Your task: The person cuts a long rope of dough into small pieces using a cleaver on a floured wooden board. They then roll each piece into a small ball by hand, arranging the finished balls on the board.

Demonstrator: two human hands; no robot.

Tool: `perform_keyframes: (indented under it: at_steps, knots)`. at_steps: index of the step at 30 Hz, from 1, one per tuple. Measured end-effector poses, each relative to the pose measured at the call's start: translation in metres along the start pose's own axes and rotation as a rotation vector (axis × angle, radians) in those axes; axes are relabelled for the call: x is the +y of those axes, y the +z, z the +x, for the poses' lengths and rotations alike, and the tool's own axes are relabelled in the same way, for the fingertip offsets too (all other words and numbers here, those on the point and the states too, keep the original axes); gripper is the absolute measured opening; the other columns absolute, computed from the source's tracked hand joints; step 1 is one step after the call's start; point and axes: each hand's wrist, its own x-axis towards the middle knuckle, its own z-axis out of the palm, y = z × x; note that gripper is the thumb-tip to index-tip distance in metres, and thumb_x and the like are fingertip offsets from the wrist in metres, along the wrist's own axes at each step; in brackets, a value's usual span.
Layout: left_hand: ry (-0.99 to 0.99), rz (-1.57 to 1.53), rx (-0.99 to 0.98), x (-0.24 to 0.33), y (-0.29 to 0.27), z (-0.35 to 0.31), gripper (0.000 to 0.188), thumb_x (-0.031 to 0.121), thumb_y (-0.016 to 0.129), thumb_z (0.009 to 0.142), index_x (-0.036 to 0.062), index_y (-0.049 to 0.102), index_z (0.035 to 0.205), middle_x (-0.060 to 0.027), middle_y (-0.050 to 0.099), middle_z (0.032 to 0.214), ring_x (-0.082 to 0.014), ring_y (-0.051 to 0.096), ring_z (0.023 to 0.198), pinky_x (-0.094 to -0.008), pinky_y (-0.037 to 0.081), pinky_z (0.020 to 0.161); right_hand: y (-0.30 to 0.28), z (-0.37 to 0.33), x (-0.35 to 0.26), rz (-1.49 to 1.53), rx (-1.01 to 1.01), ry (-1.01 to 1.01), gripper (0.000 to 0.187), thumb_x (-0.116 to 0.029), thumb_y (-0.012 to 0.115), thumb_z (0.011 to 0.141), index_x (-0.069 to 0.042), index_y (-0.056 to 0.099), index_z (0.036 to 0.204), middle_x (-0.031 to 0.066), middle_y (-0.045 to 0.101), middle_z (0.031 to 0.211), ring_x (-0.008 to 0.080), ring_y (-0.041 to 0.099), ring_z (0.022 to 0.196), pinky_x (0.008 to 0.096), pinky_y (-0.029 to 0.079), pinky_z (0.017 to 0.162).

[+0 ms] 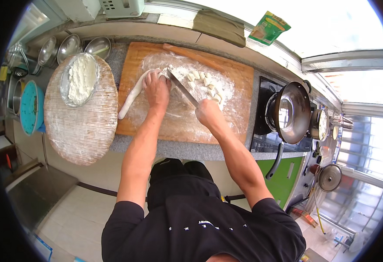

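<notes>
A long rope of dough (132, 99) lies curved across the left part of a floured wooden board (126, 56). My left hand (156, 89) is closed over the rope's upper end, fingers curled close to the blade. In my right hand (210, 112) is the handle of a knife (183, 90), its blade slanting up and left so that the tip end meets the dough beside my left fingers. Several small cut dough pieces (211, 87) are scattered on the flour to the right of the blade. A wooden rolling pin (191, 56) rests along the board's far edge.
Left of the board, a round slatted tray (80, 135) bears a bowl of flour (81, 81). Beyond it are a turquoise basin (31, 107) and metal bowls (69, 49). At right, a wok (292, 112) sits by the cooktop (263, 105), its handle jutting toward me. A green packet (269, 28) stands on the sill.
</notes>
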Motion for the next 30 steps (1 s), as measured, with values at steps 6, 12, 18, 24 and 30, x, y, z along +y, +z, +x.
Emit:
perform_keyframes:
  at_steps: [6, 12, 18, 24, 30]
  knots:
    - [0.251, 0.041, -0.281, -0.013, -0.043, 0.001, 0.036, 0.026, 0.079, 0.093, 0.0081, 0.075, 0.124, -0.0133, 0.059, 0.150, -0.0328, 0.040, 0.155, -0.0604, 0.026, 0.129, 0.002, 0.030, -0.018, 0.166, 0.136, 0.028, 0.024, -0.014, 0.065, 0.086, 0.008, 0.073, 0.086, 0.0338, 0.072, 0.085, 0.0511, 0.073, 0.084, 0.0555, 0.060, 0.079]
    - [0.405, 0.033, -0.259, -0.030, -0.028, -0.005, 0.043, 0.024, 0.085, 0.088, 0.0153, 0.074, 0.128, -0.0090, 0.070, 0.127, -0.0284, 0.059, 0.134, -0.0585, 0.031, 0.128, -0.008, 0.025, 0.018, 0.239, 0.179, 0.090, 0.026, -0.020, 0.067, 0.085, 0.005, 0.074, 0.086, 0.0325, 0.071, 0.082, 0.0499, 0.072, 0.080, 0.0523, 0.059, 0.076]
    - [0.216, -0.064, -0.070, 0.017, 0.003, -0.019, 0.040, 0.023, 0.086, 0.085, 0.0103, 0.075, 0.122, -0.0099, 0.070, 0.108, -0.0316, 0.066, 0.110, -0.0462, 0.051, 0.101, -0.024, 0.004, 0.021, 0.242, 0.250, 0.124, 0.026, -0.019, 0.066, 0.085, 0.005, 0.073, 0.089, 0.0330, 0.070, 0.082, 0.0509, 0.071, 0.081, 0.0531, 0.057, 0.076]
    - [0.297, -0.106, -0.004, 0.002, -0.007, -0.032, 0.038, 0.021, 0.085, 0.086, 0.0090, 0.075, 0.120, -0.0101, 0.070, 0.105, -0.0317, 0.067, 0.105, -0.0459, 0.052, 0.098, -0.045, -0.025, -0.001, 0.223, 0.197, 0.119, 0.021, -0.014, 0.066, 0.086, 0.005, 0.074, 0.090, 0.0341, 0.070, 0.083, 0.0521, 0.072, 0.085, 0.0556, 0.058, 0.079]
    - [0.324, -0.092, 0.024, 0.003, -0.004, -0.030, 0.032, 0.019, 0.082, 0.088, 0.0077, 0.077, 0.118, -0.0097, 0.070, 0.102, -0.0299, 0.066, 0.102, -0.0454, 0.052, 0.097, -0.052, -0.035, 0.000, 0.099, 0.135, 0.076, 0.021, -0.014, 0.067, 0.087, 0.005, 0.075, 0.090, 0.0338, 0.071, 0.087, 0.0514, 0.072, 0.086, 0.0564, 0.059, 0.079]
